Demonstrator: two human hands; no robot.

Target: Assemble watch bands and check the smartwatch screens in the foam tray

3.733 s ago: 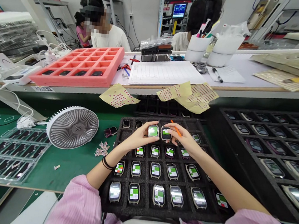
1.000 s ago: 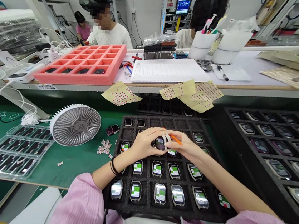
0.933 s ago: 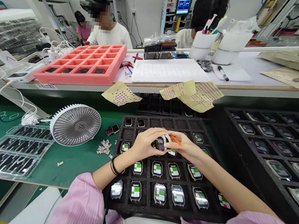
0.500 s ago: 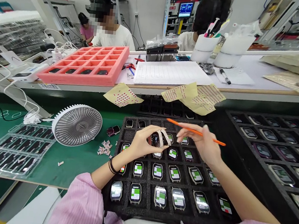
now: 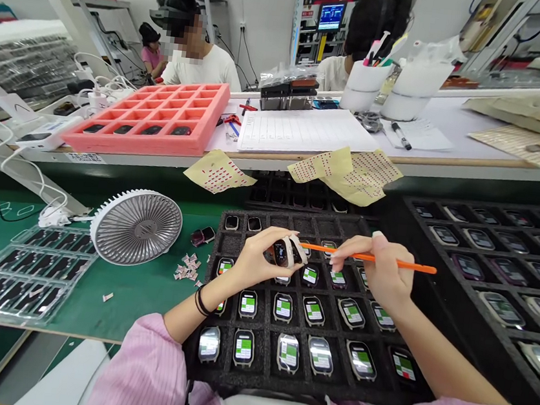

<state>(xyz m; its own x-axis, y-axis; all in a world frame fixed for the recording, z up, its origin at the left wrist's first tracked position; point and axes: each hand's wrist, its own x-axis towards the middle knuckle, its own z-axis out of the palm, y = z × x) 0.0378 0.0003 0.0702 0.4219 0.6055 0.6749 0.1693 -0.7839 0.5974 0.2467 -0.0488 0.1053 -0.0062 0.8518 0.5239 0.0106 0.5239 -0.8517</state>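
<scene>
My left hand (image 5: 260, 255) grips a watch (image 5: 284, 251) with a white case, its dark screen facing left, above the black foam tray (image 5: 254, 379). Another pale watch-like piece seems pressed against it, though the overlap makes this hard to tell. In my right hand (image 5: 384, 267) is an orange stick (image 5: 409, 266), held almost level, its left tip touching or just beside the white case. Below both hands, rows of watches with lit green and white screens (image 5: 314, 310) sit in the tray's compartments.
A round fan (image 5: 136, 226), small pink-white pieces (image 5: 188, 267) and a clear tray (image 5: 23, 269) stand on the left. More watches fill a black tray (image 5: 443, 287) on the right. The shelf carries a pink foam tray (image 5: 199, 139). People (image 5: 200, 64) sit beyond it.
My right hand has moved slightly right, and the orange stick has turned from slanted to nearly level, its tip now at the watch. My left hand keeps its hold.
</scene>
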